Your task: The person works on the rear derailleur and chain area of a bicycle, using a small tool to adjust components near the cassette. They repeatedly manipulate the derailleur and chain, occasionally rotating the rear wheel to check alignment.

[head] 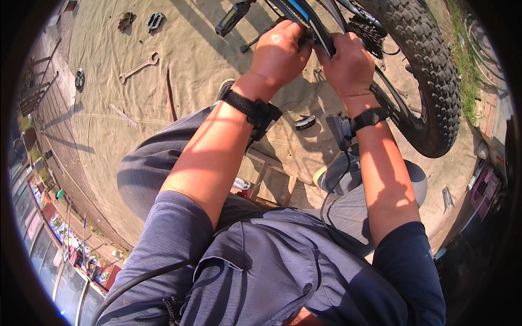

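My left hand [279, 51] is at the blue, black and white bicycle frame [310, 19], its fingers curled in against a tube. The fingertips are in shadow and partly hidden, so whatever they may pinch cannot be made out. Just to the right, my right hand [350, 65] grips the lower part of the same tube, thumb toward the left hand. Beyond it sit the rear cassette [366, 36] and the knobby rear tyre [438, 69]. A pedal [232, 18] sticks out to the left of the frame. Below my hands, a folding multi-tool [305, 122] lies on the cloth.
On the ground cloth [102, 49] lie an open-end wrench [139, 68], a loose pedal [155, 22], a thin dark red strip [171, 94] and a clear strip [123, 115]. A wooden frame [261, 179] stands between my legs, beside a metal part [241, 183]. Grass [469, 81] borders the right.
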